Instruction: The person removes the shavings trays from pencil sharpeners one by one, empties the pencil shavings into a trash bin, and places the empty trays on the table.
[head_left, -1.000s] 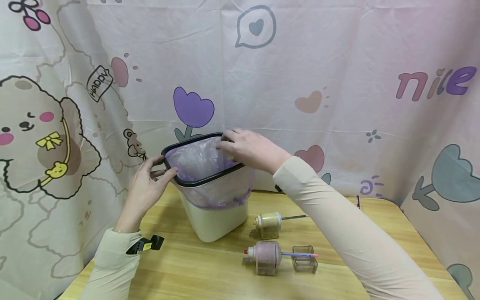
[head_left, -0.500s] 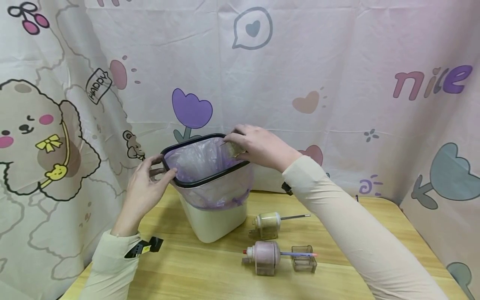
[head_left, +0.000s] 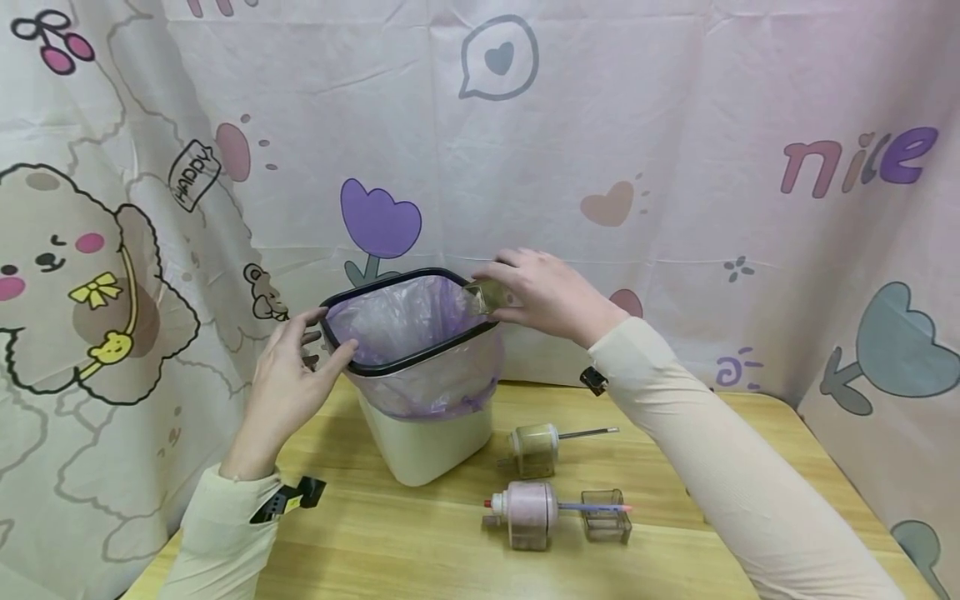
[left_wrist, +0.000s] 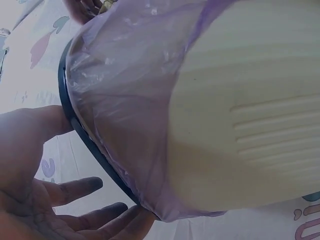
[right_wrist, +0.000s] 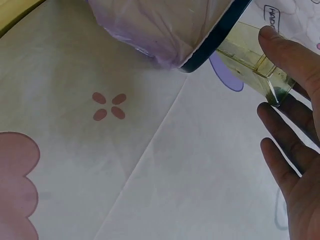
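Right hand (head_left: 543, 292), one: pinches one translucent yellow box (head_left: 489, 297) at the right rim of one cream waste bin (head_left: 423, 450). Left hand (head_left: 288, 375), one: grips the bin's left rim, thumb against fingers. Purple-tinted liner bag (head_left: 435, 392), one. Tabletop (head_left: 360, 533), right of bin: two pencil sharpeners (head_left: 528, 512), each with one pencil (head_left: 592, 507); one clear box (head_left: 609, 525). Moulded ridges (left_wrist: 270, 124) on the bin wall: left wrist view only.

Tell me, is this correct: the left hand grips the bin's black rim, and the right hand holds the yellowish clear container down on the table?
Not quite: the right hand holds the yellowish clear container up beside the black rim, not on the table, as the head view shows. The rest stands.
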